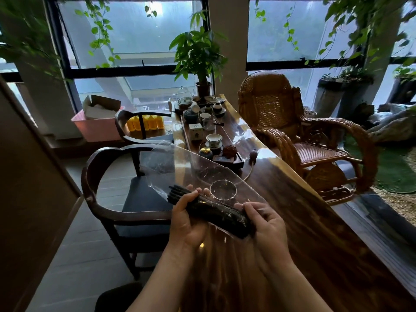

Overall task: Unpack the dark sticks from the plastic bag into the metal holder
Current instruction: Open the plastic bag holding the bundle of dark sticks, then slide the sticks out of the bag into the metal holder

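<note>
A clear plastic bag (180, 167) is held above the near end of the long wooden table (315, 233). Inside its lower part lies a bundle of dark sticks (216, 212), slanting from upper left to lower right. My left hand (186, 221) grips the bundle near its upper end, where stick tips poke out past the fingers. My right hand (267, 221) pinches the bag around the bundle's lower end. The empty upper part of the bag sticks out to the far left. I cannot make out a metal holder with certainty.
A tea tray (189, 138) crowded with cups, pots and small jars runs along the table's far half. Two dark wooden armchairs (108, 185) stand on the left, a wicker rocking chair (292, 131) on the right. Potted plants line the windows.
</note>
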Tool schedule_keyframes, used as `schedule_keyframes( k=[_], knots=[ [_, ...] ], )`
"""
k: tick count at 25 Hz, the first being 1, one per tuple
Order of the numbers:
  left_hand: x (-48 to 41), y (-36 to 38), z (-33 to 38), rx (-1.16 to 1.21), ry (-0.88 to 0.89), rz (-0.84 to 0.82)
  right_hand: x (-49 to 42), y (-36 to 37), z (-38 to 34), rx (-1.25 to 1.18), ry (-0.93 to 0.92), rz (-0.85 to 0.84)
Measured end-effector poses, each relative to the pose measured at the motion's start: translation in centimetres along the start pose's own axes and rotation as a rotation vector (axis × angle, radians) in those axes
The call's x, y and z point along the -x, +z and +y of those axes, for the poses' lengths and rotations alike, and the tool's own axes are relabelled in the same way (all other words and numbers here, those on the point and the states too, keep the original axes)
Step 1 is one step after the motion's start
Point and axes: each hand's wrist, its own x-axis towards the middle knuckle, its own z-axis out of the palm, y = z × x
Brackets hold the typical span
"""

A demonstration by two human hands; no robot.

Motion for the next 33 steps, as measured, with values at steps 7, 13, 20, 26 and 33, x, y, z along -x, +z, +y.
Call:
schedule_keyframes(
  k=[7,13,20,26,33],
  knots=[
    [-3.6,0.2,-2.8,-0.070,-0.119,-0.041,-0.9,-2.3,-0.1,0.101,-0.033,0.123],
    [-7.5,-2.7,-2.7,-0.124,-0.475,-0.240,-2.5,-3.1,-1.0,0.164,-0.131,0.385],
    [-10.2,-3.8,-4.5,-0.213,-0.717,-0.209,-2.4,-2.6,0.5,0.316,-0.264,0.566],
    [-11.2,-3.0,-7.1,-0.323,-0.786,-0.175,-3.4,-3.5,1.1,0.389,-0.265,0.640],
    [-13.0,-4.7,-7.3,-0.089,-0.765,0.003,-6.3,-4.3,1.6,0.462,-0.192,0.609]
  ],
)
